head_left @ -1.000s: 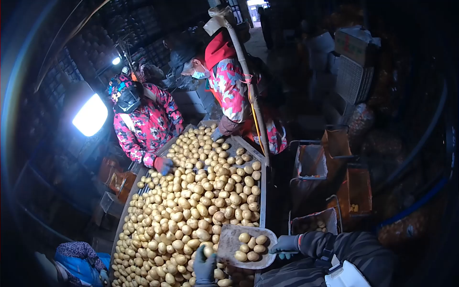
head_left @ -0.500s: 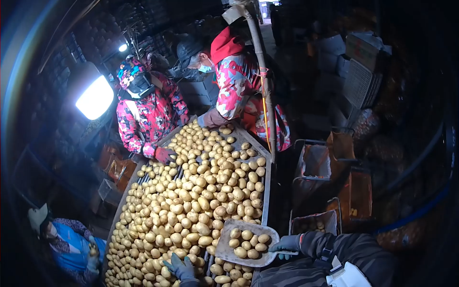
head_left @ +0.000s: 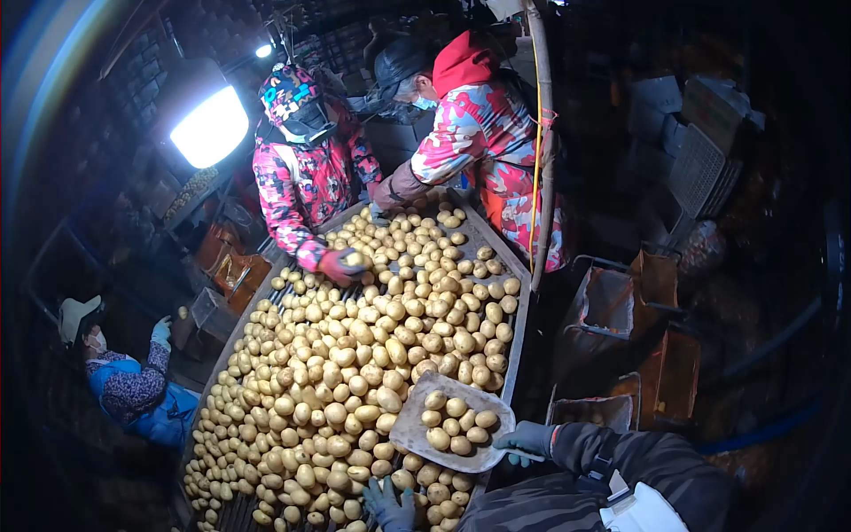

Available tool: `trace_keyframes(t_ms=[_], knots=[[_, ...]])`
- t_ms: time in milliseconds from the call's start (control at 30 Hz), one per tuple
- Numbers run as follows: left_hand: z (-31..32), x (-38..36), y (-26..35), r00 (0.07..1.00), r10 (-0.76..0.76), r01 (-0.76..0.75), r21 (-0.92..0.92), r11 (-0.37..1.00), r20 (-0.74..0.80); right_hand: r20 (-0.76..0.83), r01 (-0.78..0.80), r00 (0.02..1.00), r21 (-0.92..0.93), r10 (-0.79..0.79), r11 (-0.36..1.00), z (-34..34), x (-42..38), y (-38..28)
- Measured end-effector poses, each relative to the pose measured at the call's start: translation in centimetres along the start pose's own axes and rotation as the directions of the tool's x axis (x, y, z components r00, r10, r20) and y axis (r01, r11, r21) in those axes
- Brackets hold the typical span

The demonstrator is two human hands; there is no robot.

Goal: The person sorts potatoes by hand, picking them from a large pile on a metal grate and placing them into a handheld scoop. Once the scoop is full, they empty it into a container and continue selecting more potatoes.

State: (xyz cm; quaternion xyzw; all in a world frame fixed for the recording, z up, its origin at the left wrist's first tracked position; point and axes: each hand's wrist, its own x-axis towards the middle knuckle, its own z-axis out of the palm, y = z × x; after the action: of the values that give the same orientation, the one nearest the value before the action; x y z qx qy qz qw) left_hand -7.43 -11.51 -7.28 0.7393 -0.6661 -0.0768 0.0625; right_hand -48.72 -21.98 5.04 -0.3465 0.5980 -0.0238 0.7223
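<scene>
My right hand (head_left: pixel 526 441), in a blue-grey glove, is closed round the handle of a flat scoop (head_left: pixel 409 434). Several potatoes (head_left: pixel 456 407) lie in the scoop, which rests over the potato heap at the table's right side. Near the bottom edge, my left hand (head_left: pixel 388 505), gloved alike, lies on the heap with its fingers spread, holding nothing. Yellow potatoes (head_left: pixel 332 377) cover much of the sloping, metal-edged table (head_left: pixel 518 341). Dark rollers show between some of them.
Across the table, two people (head_left: pixel 306 168) (head_left: pixel 483 133) in patterned jackets reach in; one red-gloved hand holds a potato. Another person (head_left: pixel 142 390) in blue stands lower left. A pole (head_left: pixel 546 168) rises behind the table edge. Crates (head_left: pixel 609 301) stand right; a bright lamp (head_left: pixel 210 127) hangs upper left.
The view has shifted, moving the far people right. My left hand has moved right and down across the heap. The red-gloved hand now holds a potato; the lower-left person has raised a hand.
</scene>
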Motion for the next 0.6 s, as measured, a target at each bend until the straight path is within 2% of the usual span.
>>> trace_keyframes(t_ms=[67,167,200,300,367,400,500,533,600], knots=[[-1.2,-0.2,1.9,0.998,-0.036,0.037,-0.010,0.999,0.051,0.008,-0.006,1.000,0.019,0.006,1.000,0.2,0.2,-0.2],[-0.4,-0.3,0.2,0.994,0.002,-0.027,-0.227,0.974,-0.109,0.045,-0.032,0.998,-0.003,0.032,0.999,-0.3,1.0,0.5],[-2.4,0.2,1.1,0.990,-0.086,0.053,-0.263,0.963,-0.116,0.058,-0.042,0.997,-0.006,0.042,0.999,-0.4,1.0,0.7],[-4.9,3.4,-1.5,0.976,-0.144,0.121,-0.146,0.982,-0.163,0.093,-0.067,0.993,-0.011,0.067,0.998,-0.4,1.2,0.9],[-2.3,5.6,-7.2,0.941,-0.070,0.087,0.036,0.996,-0.332,0.113,-0.073,0.991,-0.018,0.075,0.997,-0.4,1.2,1.2],[-2.7,6.0,-8.4,0.914,-0.046,0.061,0.025,0.998,-0.402,0.123,-0.080,0.989,-0.016,0.082,0.997,-0.4,1.2,1.2],[-2.0,7.8,-11.8,0.967,-0.235,0.246,0.125,0.961,-0.093,0.130,-0.116,0.984,-0.020,0.118,0.993,-0.2,2.4,2.4],[-4.0,8.4,-10.8,0.951,-0.276,0.235,0.256,0.938,0.138,0.122,-0.121,0.985,-0.036,0.124,0.992,-0.1,1.9,2.2],[-3.5,8.3,-9.1,0.955,-0.285,0.255,0.255,0.933,0.087,0.132,-0.122,0.983,-0.035,0.125,0.992,0.0,3.6,3.6]])
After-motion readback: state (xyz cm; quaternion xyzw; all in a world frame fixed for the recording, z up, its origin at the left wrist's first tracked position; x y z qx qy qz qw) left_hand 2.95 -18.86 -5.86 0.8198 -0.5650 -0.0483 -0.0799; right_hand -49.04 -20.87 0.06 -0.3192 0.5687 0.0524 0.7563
